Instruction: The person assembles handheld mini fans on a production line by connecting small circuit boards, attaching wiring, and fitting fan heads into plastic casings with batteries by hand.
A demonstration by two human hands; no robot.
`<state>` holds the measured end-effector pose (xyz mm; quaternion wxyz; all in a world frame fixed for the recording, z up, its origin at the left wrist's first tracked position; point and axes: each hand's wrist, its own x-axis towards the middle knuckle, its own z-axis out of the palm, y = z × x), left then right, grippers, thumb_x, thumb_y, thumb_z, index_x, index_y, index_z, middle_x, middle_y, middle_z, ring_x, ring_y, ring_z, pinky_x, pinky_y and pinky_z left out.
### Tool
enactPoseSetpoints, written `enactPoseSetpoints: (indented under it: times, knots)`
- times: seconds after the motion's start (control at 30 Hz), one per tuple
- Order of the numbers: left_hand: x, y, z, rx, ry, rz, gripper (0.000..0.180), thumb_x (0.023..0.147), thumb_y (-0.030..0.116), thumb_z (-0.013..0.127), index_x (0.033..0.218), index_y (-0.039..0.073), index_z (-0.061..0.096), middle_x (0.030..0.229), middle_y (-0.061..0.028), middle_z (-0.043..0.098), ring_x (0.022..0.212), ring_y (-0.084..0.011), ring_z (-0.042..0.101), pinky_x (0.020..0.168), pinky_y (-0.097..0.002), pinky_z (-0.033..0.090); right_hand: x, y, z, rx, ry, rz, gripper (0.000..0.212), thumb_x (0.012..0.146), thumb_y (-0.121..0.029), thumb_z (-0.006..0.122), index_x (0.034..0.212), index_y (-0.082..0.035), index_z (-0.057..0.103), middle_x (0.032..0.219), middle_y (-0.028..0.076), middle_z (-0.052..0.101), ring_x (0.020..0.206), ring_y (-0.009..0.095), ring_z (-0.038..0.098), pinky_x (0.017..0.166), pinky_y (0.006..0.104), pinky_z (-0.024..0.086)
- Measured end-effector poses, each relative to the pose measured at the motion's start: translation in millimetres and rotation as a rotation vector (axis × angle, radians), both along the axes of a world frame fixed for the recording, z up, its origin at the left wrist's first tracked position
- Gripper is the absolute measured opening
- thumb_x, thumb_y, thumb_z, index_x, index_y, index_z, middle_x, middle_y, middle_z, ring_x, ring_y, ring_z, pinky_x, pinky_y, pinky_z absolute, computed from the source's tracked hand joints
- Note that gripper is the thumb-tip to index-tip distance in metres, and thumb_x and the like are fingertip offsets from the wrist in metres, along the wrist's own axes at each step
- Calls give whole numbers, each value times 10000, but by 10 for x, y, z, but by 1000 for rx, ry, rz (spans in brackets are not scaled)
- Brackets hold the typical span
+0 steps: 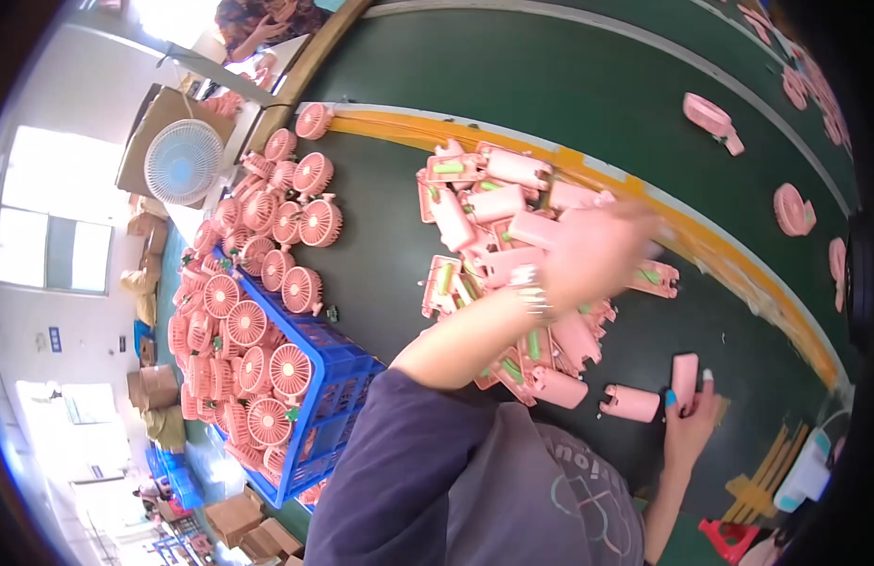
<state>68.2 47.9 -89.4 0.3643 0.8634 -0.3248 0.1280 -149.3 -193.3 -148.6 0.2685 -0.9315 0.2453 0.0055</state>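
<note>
My left hand (602,250), with a bracelet on its wrist, is over a heap of pink fan handle casings (451,219). It is smeared by motion, so its fingers and anything in them cannot be made out. Several casings in the heap show green cells inside. At the lower right my right hand (693,424) grips a single pink handle casing (684,377) between thumb and finger; covers show on the fingertips. Just left of it, another handle casing (631,403) lies on the dark work surface.
A blue crate (338,373) heaped with pink fan heads (247,323) stands at left; more lie beside it. Beyond a yellow-taped edge (720,247), a green belt carries pink fans (709,115). Tape strips (765,476) and a red tool (727,540) lie lower right. Another person (267,24) sits far left.
</note>
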Motion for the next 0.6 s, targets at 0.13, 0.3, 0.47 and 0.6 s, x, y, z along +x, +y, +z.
enactPoseSetpoints:
  times: [0.13,0.3,0.47,0.6]
  knots:
    - [420,1993,-242,-10,-28,782,271,743,79,678,1013,63,667,979,-174,647,935,-333,613,824,-403,497,-89,-249,-117,-95,-166,42,593,859,-134,629,1407,-71,410,764,100,499,620,235,519,597,344,443]
    - [227,3819,-715,668,-168,1635,575,811,404,651,1294,121,519,1268,-201,553,1203,-318,500,1055,-483,308,26,-310,-140,-261,-57,162,445,872,-23,523,1316,-49,499,1025,195,554,916,350,570,800,399,451]
    - [150,3255,-617,580,174,1228,523,815,484,601,1218,150,599,1314,-85,548,1234,-285,480,1092,-446,251,143,-161,-210,-322,-322,492,393,852,-82,505,1239,-18,543,1338,176,455,1292,398,370,1061,482,286]
    - [259,2731,-239,433,359,1150,374,792,414,638,1066,166,692,1181,-81,633,1135,-306,546,995,-461,373,114,-156,-302,-403,-245,527,370,909,-196,462,1230,-22,523,1357,182,468,1333,412,339,1090,545,201]
